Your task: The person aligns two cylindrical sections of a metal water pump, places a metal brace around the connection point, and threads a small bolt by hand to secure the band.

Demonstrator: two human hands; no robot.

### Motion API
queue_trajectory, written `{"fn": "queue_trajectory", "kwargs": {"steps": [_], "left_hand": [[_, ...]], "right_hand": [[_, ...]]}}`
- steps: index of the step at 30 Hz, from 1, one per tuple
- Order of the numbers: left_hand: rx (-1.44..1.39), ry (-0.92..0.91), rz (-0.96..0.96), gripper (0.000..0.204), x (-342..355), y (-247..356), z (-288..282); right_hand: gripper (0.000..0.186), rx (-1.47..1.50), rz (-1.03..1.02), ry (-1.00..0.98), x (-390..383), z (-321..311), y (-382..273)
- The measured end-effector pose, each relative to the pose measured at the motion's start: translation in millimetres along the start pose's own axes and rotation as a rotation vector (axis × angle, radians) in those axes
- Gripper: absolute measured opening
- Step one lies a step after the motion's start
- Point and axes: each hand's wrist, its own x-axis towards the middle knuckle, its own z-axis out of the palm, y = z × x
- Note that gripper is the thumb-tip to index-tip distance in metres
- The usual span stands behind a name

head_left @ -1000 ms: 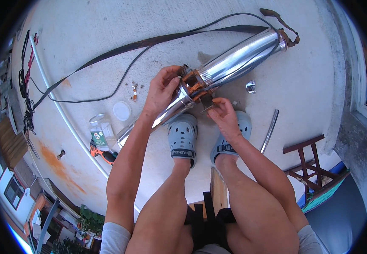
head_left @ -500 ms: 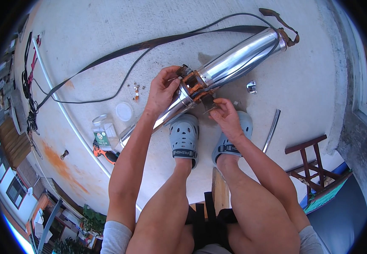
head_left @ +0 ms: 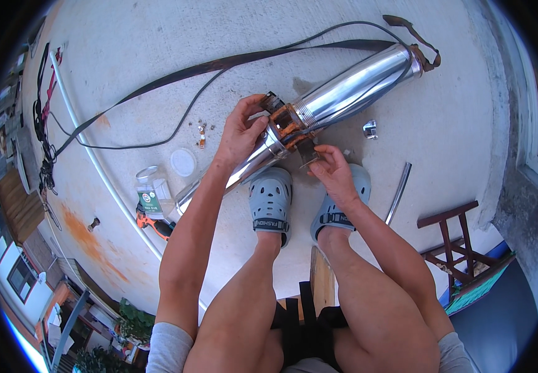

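The concrete floor (head_left: 418,130) stays the same, w/ only a tiny shift of the whole view, prob. from the head. The big steel pump (head_left: 359,78) lies on it at a slant, its rusty neck (head_left: 290,124) btwn both hands. It hasn't rolled or turned that I can see. The flat black strap (head_left: 219,62) & thin gray cord (head_left: 188,114) lie as they did, off to the L.

The blue-gray clogs (head_left: 271,202) are planted just below the pump. The L hand (head_left: 243,127) is by the neck, thumb on the shiny part, fingers close together at a dark flap (head_left: 273,101); can't tell if they pinch it. The R hand (head_left: 334,177) pinches the edge of a dark plate (head_left: 307,150) on the near side of the neck.

Both hands keep the same spots as a sec ago, so the work looks paused or v. slow, I think.

Smaller stuff hasn't moved: clear jar (head_left: 151,200), round lid (head_left: 182,162), bent shiny piece (head_left: 369,129).
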Motion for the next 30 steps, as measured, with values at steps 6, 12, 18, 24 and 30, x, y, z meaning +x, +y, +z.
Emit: {"fn": "queue_trajectory", "kwargs": {"steps": [6, 12, 18, 24, 30], "left_hand": [[-0.047, -0.031, -0.05, 0.053, 2, 0, -2], [-0.017, -0.081, -0.121, 0.064, 4, 10, -8], [0.116, 0.006, -0.313, 0.075, 5, 21, -10], [0.29, -0.293, -0.513, 0.096, 8, 10, -24], [0.591, -0.491, -0.158, 0.106, 3, 3, -29]], "right_hand": [[0.046, -0.047, 0.018, 0.026, 0, 0, 2], [0.049, -0.031, 0.015, 0.007, -2, 1, -1], [0.05, -0.053, -0.019, -0.029, -2, -4, 3], [0.048, -0.138, -0.065, -0.062, 3, -10, 5], [0.044, -0.143, -0.056, -0.081, 2, -11, 4]]}}
